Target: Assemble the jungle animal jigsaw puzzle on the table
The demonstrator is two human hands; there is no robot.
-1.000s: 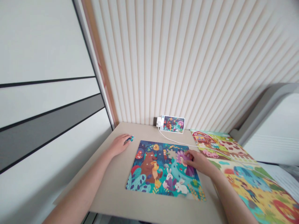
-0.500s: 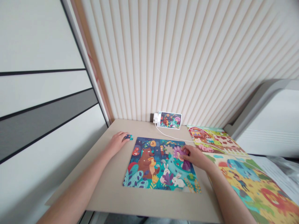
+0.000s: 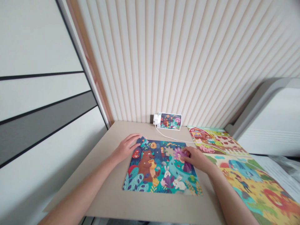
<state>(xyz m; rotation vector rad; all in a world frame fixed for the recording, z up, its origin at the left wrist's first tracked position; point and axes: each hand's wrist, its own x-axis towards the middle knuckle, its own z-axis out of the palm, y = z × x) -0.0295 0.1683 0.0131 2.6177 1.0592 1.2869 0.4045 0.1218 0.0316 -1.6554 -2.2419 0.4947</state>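
A jigsaw puzzle with a bear, rabbits and a purple peacock lies on the beige table. Near its upper right is a gap where bare beige shows. My left hand pinches a dark blue and teal puzzle piece over the puzzle's upper left corner. My right hand rests on the puzzle's right edge, by the peacock, fingers bent; whether anything is under the fingertips is hidden.
A small picture card of the same scene leans at the back beside a white charger. Its white cable runs right. Two more picture puzzles, a farm and a yellow animal scene, lie at the right. A pleated wall rises behind.
My left hand has carried the puzzle piece right, from the table left of the puzzle to over its upper left corner. My right hand has stayed in place.
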